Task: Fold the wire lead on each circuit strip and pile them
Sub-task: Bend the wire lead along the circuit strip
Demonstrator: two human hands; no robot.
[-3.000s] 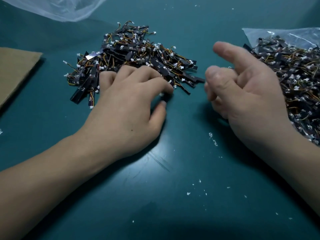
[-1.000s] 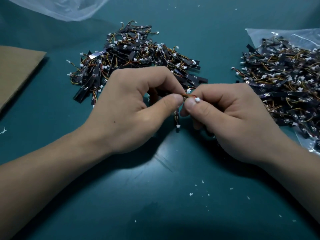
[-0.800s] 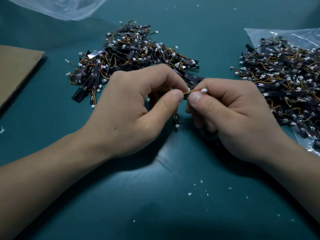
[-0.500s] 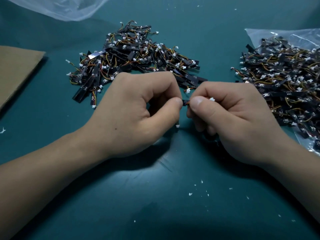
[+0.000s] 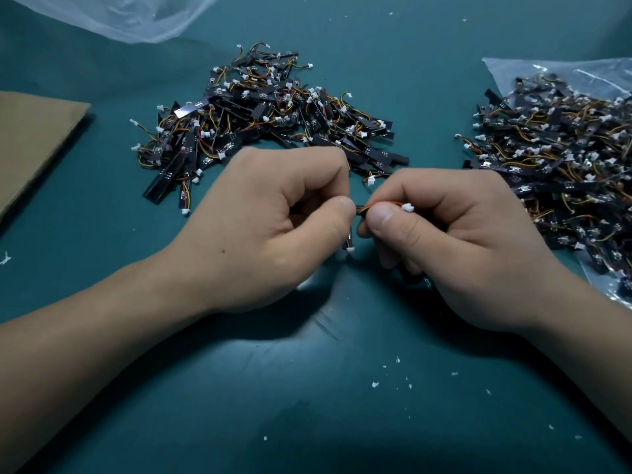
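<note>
Below the 12 o'clock pile [image 5: 273, 121], left hand [image 5: 273, 227] pinches a strip [image 5: 359, 209], right hand [image 5: 455, 241] its lead [image 5: 386, 203]; overbending may snap it.

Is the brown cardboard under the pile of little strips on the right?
No, the right pile lies on a clear plastic bag, and the cardboard sits at the far left.
</note>
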